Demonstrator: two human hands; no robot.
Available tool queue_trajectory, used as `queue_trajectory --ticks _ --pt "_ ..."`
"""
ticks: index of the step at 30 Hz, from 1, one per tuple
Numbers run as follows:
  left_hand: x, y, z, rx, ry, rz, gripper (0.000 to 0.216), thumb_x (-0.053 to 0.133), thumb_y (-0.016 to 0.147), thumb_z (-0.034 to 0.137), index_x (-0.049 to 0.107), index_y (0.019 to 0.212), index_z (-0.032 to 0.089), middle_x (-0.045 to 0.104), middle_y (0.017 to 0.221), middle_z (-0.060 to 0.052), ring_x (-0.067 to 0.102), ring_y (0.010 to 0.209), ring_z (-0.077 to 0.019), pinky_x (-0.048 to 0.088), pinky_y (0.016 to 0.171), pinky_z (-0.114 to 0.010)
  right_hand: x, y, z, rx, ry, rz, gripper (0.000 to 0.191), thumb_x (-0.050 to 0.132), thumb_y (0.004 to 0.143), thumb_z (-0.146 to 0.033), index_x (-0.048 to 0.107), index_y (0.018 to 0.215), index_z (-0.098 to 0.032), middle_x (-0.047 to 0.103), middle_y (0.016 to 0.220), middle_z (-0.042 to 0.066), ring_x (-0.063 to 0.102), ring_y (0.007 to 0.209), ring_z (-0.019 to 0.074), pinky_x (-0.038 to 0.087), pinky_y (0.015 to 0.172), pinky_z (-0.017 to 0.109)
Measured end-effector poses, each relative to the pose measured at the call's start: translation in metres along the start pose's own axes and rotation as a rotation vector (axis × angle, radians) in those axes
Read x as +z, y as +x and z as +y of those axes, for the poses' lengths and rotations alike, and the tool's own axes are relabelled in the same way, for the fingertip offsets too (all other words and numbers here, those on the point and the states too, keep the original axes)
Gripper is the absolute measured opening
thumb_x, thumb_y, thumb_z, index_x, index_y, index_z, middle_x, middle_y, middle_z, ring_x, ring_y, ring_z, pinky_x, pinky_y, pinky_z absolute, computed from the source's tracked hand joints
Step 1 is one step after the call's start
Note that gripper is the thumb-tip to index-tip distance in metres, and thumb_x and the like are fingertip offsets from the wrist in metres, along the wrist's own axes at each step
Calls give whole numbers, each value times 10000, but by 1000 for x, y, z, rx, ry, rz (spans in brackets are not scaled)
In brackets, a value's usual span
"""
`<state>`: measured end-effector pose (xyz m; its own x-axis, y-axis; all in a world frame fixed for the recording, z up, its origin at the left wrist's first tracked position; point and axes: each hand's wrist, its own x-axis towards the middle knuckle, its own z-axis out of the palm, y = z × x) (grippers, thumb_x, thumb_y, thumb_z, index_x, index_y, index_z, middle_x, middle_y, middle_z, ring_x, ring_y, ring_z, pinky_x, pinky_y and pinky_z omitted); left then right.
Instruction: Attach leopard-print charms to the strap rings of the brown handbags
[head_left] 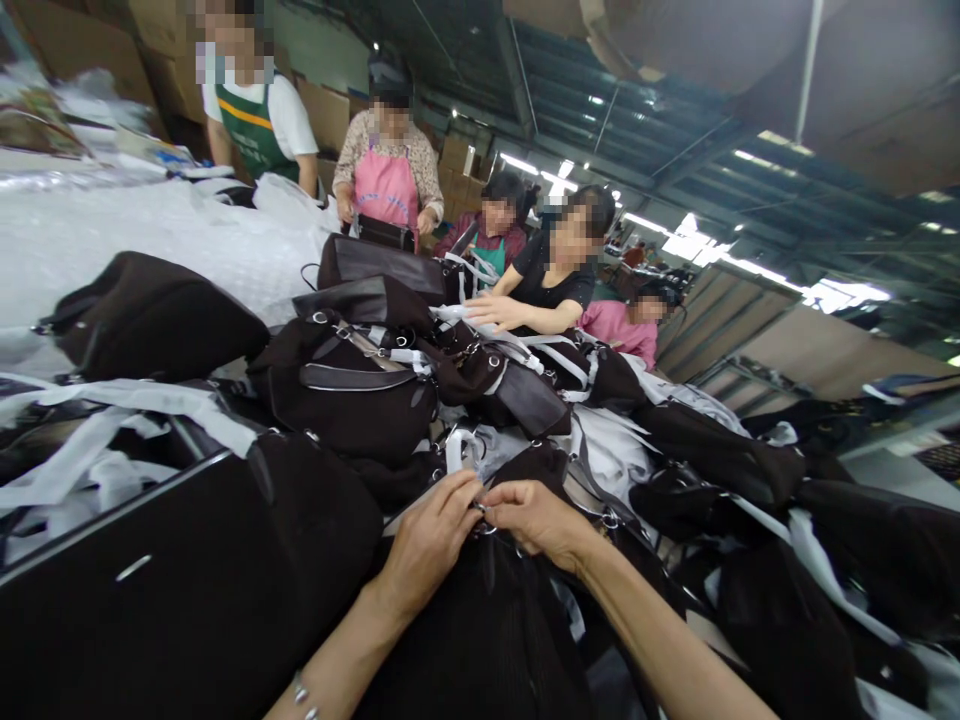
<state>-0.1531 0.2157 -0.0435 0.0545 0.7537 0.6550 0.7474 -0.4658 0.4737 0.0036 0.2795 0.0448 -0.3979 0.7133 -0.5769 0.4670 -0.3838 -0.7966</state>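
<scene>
My left hand (429, 545) and my right hand (538, 522) meet at the top of a dark brown handbag (480, 630) in front of me. Fingertips of both hands pinch a small metal fitting (482, 512) there; whether it is a clasp or a ring, I cannot tell. Just beyond my fingers, a white wrapped strap (459, 450) loops upward. To the left of my left hand lies a large dark bag (180, 590) with a small metal plate on its face.
More dark handbags (352, 400) with white-wrapped handles are heaped across the table. A dark bag (150, 320) rests on bubble wrap (165, 235) at the left. Several co-workers stand beyond the pile; a co-worker's hand (495, 312) reaches over the bags. Cardboard boxes (326, 115) stand behind.
</scene>
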Motion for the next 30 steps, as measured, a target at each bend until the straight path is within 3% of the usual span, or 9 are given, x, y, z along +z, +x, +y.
queue_trajectory --ticks 3,5,8,10,20,30 --pt "1 4 4 -58 25 -162 135 453 986 211 577 1040 203 656 1066 -53 684 904 -157 574 758 -245 0 1 13 -8 -54 92 232 667 686 -255 707 887 -145 490 526 -82 260 393 26 142 393 203" --pt "5 5 6 -88 10 -223 141 438 987 205 578 971 207 636 960 -31 672 820 -151 563 700 -238 -3 3 22 -68 -118 143 216 667 690 -234 748 868 -143 564 586 -50 326 442 30 220 437 199" --pt "11 6 8 -100 -43 -274 163 412 988 180 571 979 217 616 968 -27 664 835 -152 551 708 -242 -8 6 32 -217 -214 208 165 706 656 -201 779 793 -144 655 691 -3 479 597 71 352 578 206" --pt "13 5 9 -113 -83 -305 175 401 991 175 569 963 216 609 974 -28 660 846 -150 542 717 -243 -11 6 34 -257 -268 229 156 726 626 -190 784 761 -139 686 732 17 520 655 99 373 619 221" --pt "23 -1 13 -197 -160 -358 224 371 1004 220 594 981 227 600 994 -41 637 856 -159 497 749 -251 -30 14 32 -153 -370 62 180 663 625 -206 796 731 -148 611 534 -27 375 488 65 258 484 213" --pt "39 -11 -1 -326 -386 -395 123 527 898 140 592 928 240 607 956 11 604 890 -134 432 800 -221 -32 23 42 -333 -729 21 208 652 624 -154 813 750 -192 741 672 -3 602 612 125 372 559 210"
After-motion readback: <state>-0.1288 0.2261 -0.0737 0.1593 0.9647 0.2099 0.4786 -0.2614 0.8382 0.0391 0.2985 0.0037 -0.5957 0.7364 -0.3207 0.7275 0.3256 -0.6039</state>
